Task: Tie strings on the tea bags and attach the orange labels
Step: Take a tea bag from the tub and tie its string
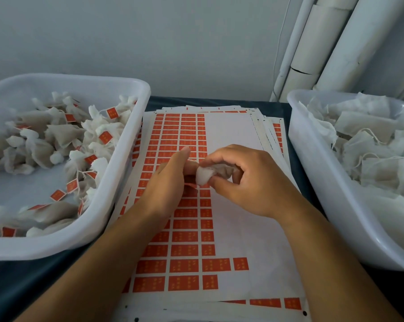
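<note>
Over the middle of the label sheet, my right hand grips a small white tea bag between thumb and fingers, with its bunched top pointing left. My left hand meets it from the left, its fingertips curled against the bunched top. No string shows between the fingers. The sheet carries rows of orange labels, and its right part is peeled bare.
A white bin on the left holds several tied tea bags with orange labels. A second white bin on the right holds flat tea bags with loose strings. More label sheets lie stacked underneath on the dark table. White pipes stand at the back right.
</note>
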